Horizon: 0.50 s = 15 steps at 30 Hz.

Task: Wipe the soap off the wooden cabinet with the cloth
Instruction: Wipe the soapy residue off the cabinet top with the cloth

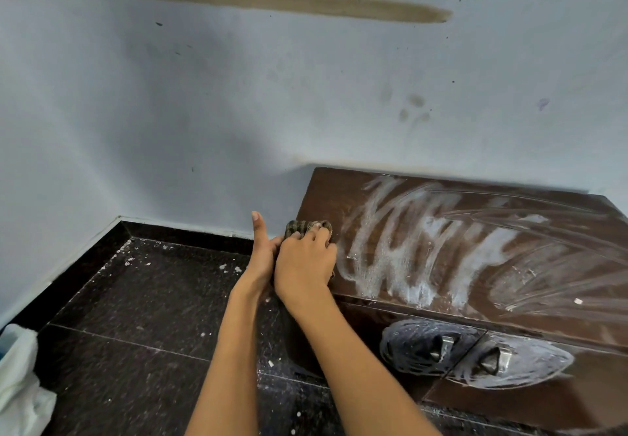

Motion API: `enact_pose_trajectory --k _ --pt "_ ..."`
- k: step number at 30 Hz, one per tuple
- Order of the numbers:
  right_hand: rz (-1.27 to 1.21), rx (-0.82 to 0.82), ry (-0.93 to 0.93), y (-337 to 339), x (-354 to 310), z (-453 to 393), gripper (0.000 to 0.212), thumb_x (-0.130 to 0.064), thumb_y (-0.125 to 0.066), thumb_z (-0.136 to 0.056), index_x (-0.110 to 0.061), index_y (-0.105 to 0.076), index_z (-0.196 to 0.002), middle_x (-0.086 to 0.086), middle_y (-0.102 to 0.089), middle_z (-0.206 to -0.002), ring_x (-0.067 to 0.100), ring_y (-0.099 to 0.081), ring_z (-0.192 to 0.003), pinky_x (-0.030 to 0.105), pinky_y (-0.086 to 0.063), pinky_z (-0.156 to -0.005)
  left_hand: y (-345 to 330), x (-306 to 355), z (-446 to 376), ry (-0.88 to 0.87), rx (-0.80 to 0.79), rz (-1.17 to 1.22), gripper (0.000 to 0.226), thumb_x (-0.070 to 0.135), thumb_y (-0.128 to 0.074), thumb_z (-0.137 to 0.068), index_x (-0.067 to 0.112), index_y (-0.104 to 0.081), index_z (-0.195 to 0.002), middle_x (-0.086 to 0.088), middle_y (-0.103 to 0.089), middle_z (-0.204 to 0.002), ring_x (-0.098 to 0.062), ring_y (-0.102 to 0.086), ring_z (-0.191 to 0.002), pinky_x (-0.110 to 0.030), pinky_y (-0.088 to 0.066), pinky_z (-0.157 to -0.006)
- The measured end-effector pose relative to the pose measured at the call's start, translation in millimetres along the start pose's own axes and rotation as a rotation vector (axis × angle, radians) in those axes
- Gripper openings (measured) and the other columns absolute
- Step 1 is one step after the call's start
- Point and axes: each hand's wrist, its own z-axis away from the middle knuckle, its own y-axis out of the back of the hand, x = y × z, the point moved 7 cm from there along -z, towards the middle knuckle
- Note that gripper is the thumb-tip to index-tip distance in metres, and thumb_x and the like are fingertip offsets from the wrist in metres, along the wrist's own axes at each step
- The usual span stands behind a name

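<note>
I see my right hand clenched on a bunched, olive-and-dark checked cloth, pressing it against the left edge of the dark brown wooden cabinet at its top surface. My left hand sits just beside it, touching the same cloth from the left with the thumb stuck straight up; whether its fingers actually grip the fabric I cannot tell (the right hand hides them). White soap smears run in zigzag streaks across the cabinet top just right of the cloth, thinning toward the far right. More soap circles the two metal door handles on the cabinet front. The cabinet stands against a pale blue wall marked by a long brown stain. Below lies a dark speckled tiled floor, with white fabric bundled at the left edge.
</note>
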Motion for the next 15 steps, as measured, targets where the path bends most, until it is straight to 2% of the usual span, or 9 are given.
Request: enact_pose_trajectory --k 1,3,6,10,13,15 --pt "-0.004 0.003 0.020 -3.0 -2.4 8.5 0.042 -0.023 -0.037 -0.101 -0.004 -0.038 -0.138 0.019 -0.033 -0.145 0.032 -0.025 -0.132 0.037 -0.032 -0.098 0.4 0.8 -0.2 0.009 0.002 -0.005 0.093 0.073 -0.002 -0.084 0.007 -0.065 -0.101 -0.012 -0.071 -0.093 -0.025 -0.064 -0.095 -0.034 -0.049 -0.088" --pt "-0.019 0.011 0.043 -7.1 -3.6 19.2 0.045 -0.022 -0.037 -0.101 -0.004 -0.033 -0.142 0.021 -0.028 -0.148 0.033 -0.023 -0.133 0.038 -0.031 -0.099 -0.1 1.5 -0.3 0.021 -0.004 -0.018 0.094 0.076 -0.003 -0.082 0.006 -0.066 -0.095 -0.018 -0.070 -0.098 -0.030 -0.063 -0.098 -0.036 -0.048 -0.090" --pt "-0.039 0.004 0.020 -6.3 1.0 12.2 0.045 -0.023 -0.038 -0.100 -0.006 -0.035 -0.142 0.022 -0.023 -0.151 0.034 -0.020 -0.135 0.040 -0.029 -0.103 -0.9 1.1 -0.4 0.029 -0.005 -0.004 0.098 0.076 -0.003 -0.081 0.004 -0.064 -0.104 -0.024 -0.063 -0.114 -0.035 -0.059 -0.110 -0.041 -0.043 -0.100" --pt "-0.017 -0.022 -0.012 -4.1 0.5 -7.8 0.044 -0.027 -0.033 -0.102 -0.006 -0.037 -0.140 0.022 -0.024 -0.150 0.033 -0.022 -0.135 0.039 -0.030 -0.102 4.5 -3.3 -0.1 0.009 0.030 0.013 0.094 0.075 -0.004 -0.083 0.008 -0.058 -0.123 -0.014 -0.065 -0.116 -0.027 -0.060 -0.111 -0.041 -0.042 -0.104" --pt "0.015 -0.009 -0.012 -5.6 -1.5 -11.3 0.044 -0.027 -0.033 -0.102 -0.006 -0.038 -0.139 0.020 -0.030 -0.147 0.032 -0.025 -0.132 0.037 -0.032 -0.099 10.7 -3.4 -1.7 0.007 0.048 0.015 0.094 0.076 -0.004 -0.082 0.012 -0.060 -0.120 -0.010 -0.067 -0.110 -0.024 -0.061 -0.108 -0.040 -0.043 -0.101" --pt "0.009 -0.007 -0.009 -8.0 -3.8 -0.4 0.048 -0.026 -0.033 -0.102 -0.003 -0.030 -0.144 0.022 -0.024 -0.151 0.033 -0.020 -0.136 0.038 -0.030 -0.102 13.7 -4.7 -1.4 0.017 0.065 0.013 0.096 0.079 -0.005 -0.080 0.009 -0.064 -0.111 -0.013 -0.069 -0.106 -0.026 -0.063 -0.104 -0.040 -0.046 -0.097"
